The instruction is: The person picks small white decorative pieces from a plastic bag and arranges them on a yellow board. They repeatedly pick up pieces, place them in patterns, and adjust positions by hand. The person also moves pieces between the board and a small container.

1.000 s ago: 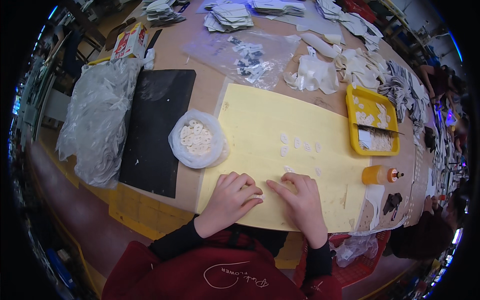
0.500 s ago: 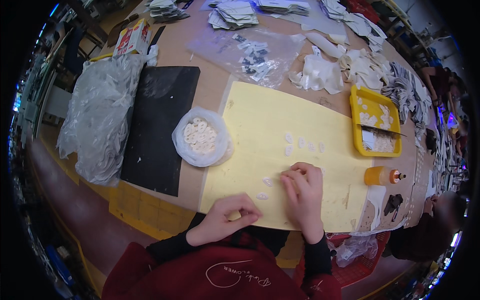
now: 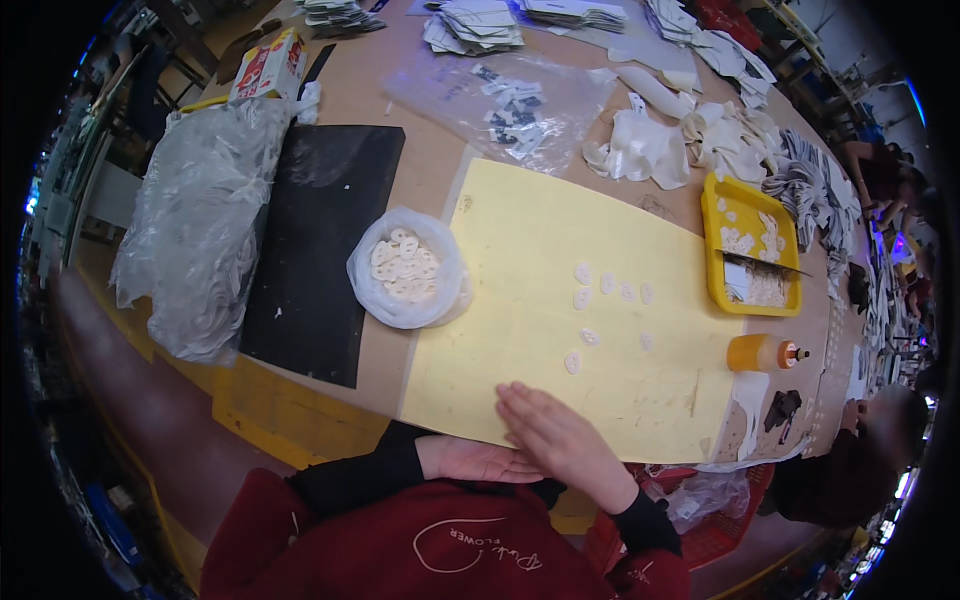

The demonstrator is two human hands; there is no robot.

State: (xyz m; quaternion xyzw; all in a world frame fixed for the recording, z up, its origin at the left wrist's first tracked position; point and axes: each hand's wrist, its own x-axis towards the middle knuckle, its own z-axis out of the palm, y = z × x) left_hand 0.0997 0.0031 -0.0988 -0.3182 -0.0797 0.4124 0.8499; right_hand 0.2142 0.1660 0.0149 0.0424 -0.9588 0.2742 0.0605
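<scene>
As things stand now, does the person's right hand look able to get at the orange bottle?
Probably yes: nothing seems to stand between the right hand and the orange bottle by the right edge of the yellow sheet; the loose white pieces lie off that line, farther from the person.

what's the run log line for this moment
left bare hand: open, palm up | right bare hand: open, overlapping left | small white oval pieces: on yellow rectangular sheet

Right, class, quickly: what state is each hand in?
Left hand: open, palm up, nothing seen in it.
Right hand: open, fingers extended, nothing seen in it.
</scene>
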